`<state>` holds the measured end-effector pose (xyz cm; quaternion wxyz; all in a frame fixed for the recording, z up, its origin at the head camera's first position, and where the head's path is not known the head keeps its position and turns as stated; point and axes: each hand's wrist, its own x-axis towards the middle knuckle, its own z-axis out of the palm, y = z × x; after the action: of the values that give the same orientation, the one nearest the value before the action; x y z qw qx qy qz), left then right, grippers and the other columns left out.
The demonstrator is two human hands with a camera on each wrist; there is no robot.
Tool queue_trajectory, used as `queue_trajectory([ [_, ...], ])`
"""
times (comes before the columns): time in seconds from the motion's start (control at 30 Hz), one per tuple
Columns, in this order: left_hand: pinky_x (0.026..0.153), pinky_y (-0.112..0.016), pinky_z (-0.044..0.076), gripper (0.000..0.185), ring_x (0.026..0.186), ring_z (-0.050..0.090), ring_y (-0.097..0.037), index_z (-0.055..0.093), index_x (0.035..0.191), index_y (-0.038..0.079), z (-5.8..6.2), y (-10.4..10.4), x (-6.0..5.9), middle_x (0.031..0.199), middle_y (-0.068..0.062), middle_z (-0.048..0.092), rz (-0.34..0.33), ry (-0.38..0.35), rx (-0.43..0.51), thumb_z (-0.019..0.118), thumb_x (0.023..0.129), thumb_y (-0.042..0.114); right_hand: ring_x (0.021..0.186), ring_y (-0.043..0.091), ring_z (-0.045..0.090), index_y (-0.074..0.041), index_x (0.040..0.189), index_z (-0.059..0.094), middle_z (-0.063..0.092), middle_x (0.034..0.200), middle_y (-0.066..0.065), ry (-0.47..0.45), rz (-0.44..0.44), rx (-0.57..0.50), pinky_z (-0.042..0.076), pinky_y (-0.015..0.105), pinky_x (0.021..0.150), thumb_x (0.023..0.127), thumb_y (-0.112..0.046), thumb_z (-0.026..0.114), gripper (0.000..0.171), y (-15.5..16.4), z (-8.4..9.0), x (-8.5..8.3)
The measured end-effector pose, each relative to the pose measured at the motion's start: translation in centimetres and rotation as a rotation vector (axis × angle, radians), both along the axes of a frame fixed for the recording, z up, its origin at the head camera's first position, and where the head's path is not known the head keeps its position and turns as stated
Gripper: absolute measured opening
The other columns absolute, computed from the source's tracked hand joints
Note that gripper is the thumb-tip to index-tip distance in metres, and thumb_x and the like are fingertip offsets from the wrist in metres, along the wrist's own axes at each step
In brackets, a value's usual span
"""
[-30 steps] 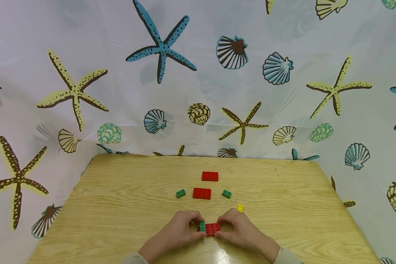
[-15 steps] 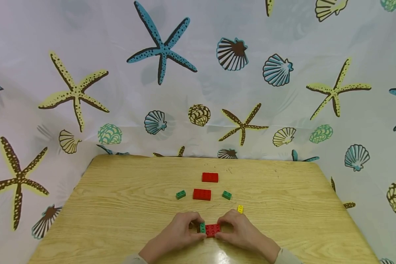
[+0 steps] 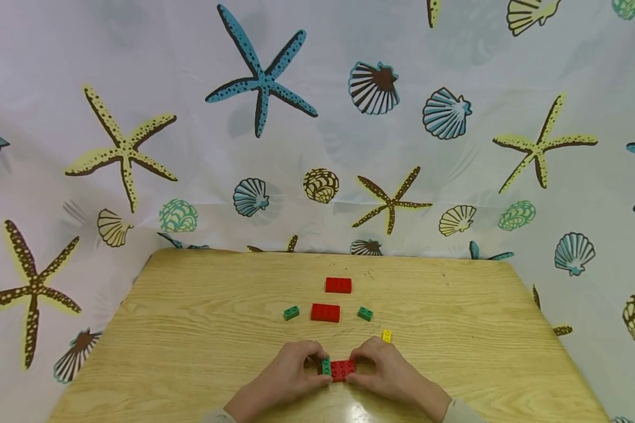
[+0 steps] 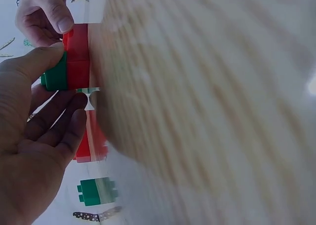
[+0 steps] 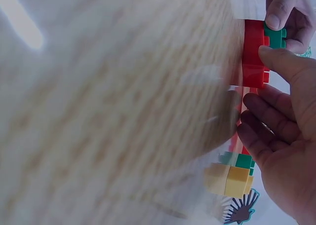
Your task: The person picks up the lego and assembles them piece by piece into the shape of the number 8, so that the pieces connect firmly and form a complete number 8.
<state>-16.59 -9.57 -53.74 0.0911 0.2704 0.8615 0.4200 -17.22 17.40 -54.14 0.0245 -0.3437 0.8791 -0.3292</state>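
Both hands meet over one red brick (image 3: 341, 369) lying flat near the middle of the table's near edge. The left hand (image 3: 286, 379) pinches a small green brick (image 3: 326, 366) between thumb and fingertips and holds it on the red brick's left end. The left wrist view shows the green piece against the red one, thumb pressing on it. The right hand (image 3: 391, 373) grips the red brick's right end, thumb at one side and fingers curled behind. That grip appears to serve as a brace, keeping the base from sliding while the left hand presses. Whether the green brick's studs are fully seated cannot be told; both wrist views are blurred by the close tabletop.

The remaining pieces lie towards the middle of the table (image 3: 190, 329), set out in tidy order and well clear of the hands. A second red brick (image 3: 325, 312) lies between two loose green bricks, one to its left (image 3: 291, 313) and one to its right (image 3: 364, 314). A third red brick (image 3: 338, 285) sits beyond it, nearer the far edge. A small yellow brick (image 3: 387, 336) lies just beyond the right hand's knuckles, near but apparently not touching. A curtain (image 3: 317, 117) printed with starfish and shells hangs behind the far edge.
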Motion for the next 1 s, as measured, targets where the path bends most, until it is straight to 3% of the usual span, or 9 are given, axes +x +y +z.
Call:
queue_trajectory([
  [0.17, 0.08, -0.023, 0.056, 0.023, 0.092, 0.066, -0.006, 0.074, 0.106, 0.017, -0.1, 0.1, 0.0, 0.099, 0.012, 0.071, 0.0, 0.003, -0.001, 0.085, 0.091, 0.03, 0.101, 0.011, 0.065, -0.012, 0.11, 0.077, 0.075, 0.105, -0.003, 0.01, -0.002, 0.004, 0.056, 0.028, 0.089, 0.096, -0.033, 0.08, 0.027, 0.0, 0.2, 0.2],
  [0.3, 0.081, -0.023, 0.056, 0.022, 0.092, 0.066, -0.005, 0.074, 0.105, 0.019, 0.0, 0.1, -0.1, 0.099, 0.011, 0.071, -0.004, -0.002, -0.005, 0.085, 0.091, 0.031, 0.103, 0.014, 0.068, -0.008, 0.115, 0.076, 0.076, 0.109, 0.001, 0.07, -0.011, -0.001, 0.058, 0.03, 0.091, 0.095, -0.027, 0.081, 0.028, 0.2, 0.5, 0.3],
  [0.53, 0.08, -0.023, 0.055, 0.022, 0.092, 0.065, -0.005, 0.072, 0.104, 0.021, 0.2, -0.1, -0.1, 0.1, 0.011, 0.071, -0.013, -0.033, -0.02, 0.085, 0.091, 0.033, 0.108, 0.02, 0.069, -0.007, 0.116, 0.076, 0.075, 0.114, 0.004, 0.16, -0.096, -0.018, 0.059, 0.038, 0.094, 0.09, -0.019, 0.085, 0.03, 1.0, 1.4, -0.3],
  [1.0, 0.081, -0.024, 0.055, 0.022, 0.092, 0.065, -0.005, 0.072, 0.105, 0.021, 0.3, -0.1, -0.1, 0.101, 0.011, 0.07, -0.005, -0.059, -0.024, 0.084, 0.092, 0.033, 0.115, 0.026, 0.067, -0.007, 0.12, 0.075, 0.073, 0.123, 0.006, 0.148, -0.217, -0.009, 0.059, 0.045, 0.096, 0.087, -0.019, 0.087, 0.037, 2.8, 1.9, -1.9],
])
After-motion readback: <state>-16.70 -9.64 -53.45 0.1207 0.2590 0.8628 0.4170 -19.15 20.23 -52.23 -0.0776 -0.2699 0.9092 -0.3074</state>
